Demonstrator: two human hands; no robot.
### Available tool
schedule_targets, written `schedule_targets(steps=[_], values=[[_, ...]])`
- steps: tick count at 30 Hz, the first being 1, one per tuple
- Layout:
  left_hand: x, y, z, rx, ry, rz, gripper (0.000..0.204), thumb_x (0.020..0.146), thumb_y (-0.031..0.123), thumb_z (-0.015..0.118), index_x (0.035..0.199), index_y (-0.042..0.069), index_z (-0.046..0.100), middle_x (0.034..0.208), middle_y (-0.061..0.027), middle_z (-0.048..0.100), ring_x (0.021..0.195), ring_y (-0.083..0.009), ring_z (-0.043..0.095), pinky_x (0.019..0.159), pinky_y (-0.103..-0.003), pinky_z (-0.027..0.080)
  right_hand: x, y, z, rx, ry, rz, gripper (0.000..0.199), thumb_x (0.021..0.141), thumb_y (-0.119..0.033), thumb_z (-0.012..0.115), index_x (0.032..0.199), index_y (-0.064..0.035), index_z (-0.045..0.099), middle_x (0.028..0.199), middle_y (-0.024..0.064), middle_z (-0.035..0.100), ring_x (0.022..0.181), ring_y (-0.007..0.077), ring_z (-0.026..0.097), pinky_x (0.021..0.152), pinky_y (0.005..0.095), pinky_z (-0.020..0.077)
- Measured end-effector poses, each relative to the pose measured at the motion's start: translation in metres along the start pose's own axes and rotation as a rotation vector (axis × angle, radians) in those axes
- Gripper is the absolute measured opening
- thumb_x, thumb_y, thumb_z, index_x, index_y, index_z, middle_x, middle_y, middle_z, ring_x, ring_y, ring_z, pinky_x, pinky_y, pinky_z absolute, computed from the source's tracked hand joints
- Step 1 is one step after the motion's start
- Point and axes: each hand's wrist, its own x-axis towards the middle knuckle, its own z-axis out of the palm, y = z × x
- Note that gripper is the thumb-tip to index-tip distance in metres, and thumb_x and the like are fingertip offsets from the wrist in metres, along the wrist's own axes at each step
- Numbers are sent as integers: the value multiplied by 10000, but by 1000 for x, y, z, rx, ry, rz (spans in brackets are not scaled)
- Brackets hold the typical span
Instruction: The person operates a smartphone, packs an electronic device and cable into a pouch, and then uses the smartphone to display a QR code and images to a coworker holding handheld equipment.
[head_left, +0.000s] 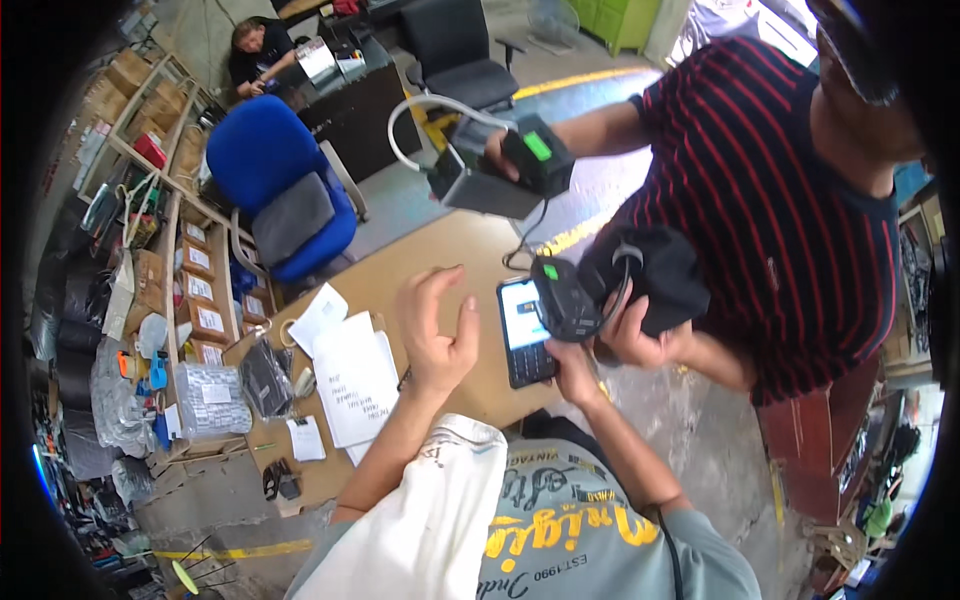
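My left hand (440, 335) is raised over the table with nothing in it, its fingers and thumb apart. In my right hand (575, 372) is a dark smartphone (528, 362), gripped by its lower right edge. The phone's screen is lit, with a dark keypad on its lower half. Just beyond it, a person in a striped shirt holds a black device with a green label (551, 271) and a black cloth item (665, 280) close to my right hand. That person's other hand holds a black box-shaped unit (540, 160) with a green label and a pale looped cable.
White papers (350, 380), a black plastic-wrapped packet (266, 378) and small items lie on the left of the brown table (455, 255). A blue chair (265, 150) stands behind it. Shelves with boxes (200, 290) line the left. Another person (262, 55) sits at a far desk.
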Motion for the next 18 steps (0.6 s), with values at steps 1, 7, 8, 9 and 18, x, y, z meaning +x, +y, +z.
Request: schedule_targets(steps=[1,7,8,9,18], values=[[-12,-5,-4,-166,-41,-229,403,928,164,665,1321,87,626,1149,-74,604,955,-191,571,877,-319,432,0,-26,-2,140,-239,253,328,983,-186,487,1205,10,627,959,95,661,737,138,572,576,231,424],[-76,-10,-31,-688,-302,-860,457,915,21,586,1369,-14,544,1144,-101,624,962,-172,581,869,-277,445,-18,-38,42,235,-185,251,461,930,-110,526,1376,4,510,1031,125,681,763,137,605,600,211,455],[-83,-10,-35,-652,-329,-836,464,907,12,588,1368,-16,543,1137,-105,625,940,-166,581,843,-271,454,-23,-34,50,208,-178,202,501,910,-82,539,1401,0,485,1052,132,681,780,145,617,612,216,472],[-90,-9,-37,-615,-356,-811,471,900,3,590,1367,-19,543,1131,-110,627,917,-160,580,817,-265,463,-28,-31,57,181,-171,151,547,889,-55,552,1425,-4,460,1074,138,682,798,153,630,623,221,490],[-108,-8,-54,-544,-394,-769,498,886,-11,560,1382,-28,523,1117,-107,626,876,-125,556,779,-219,444,-41,-35,78,30,-145,161,659,796,79,604,1428,-17,443,1176,133,688,1001,196,681,852,284,563]])
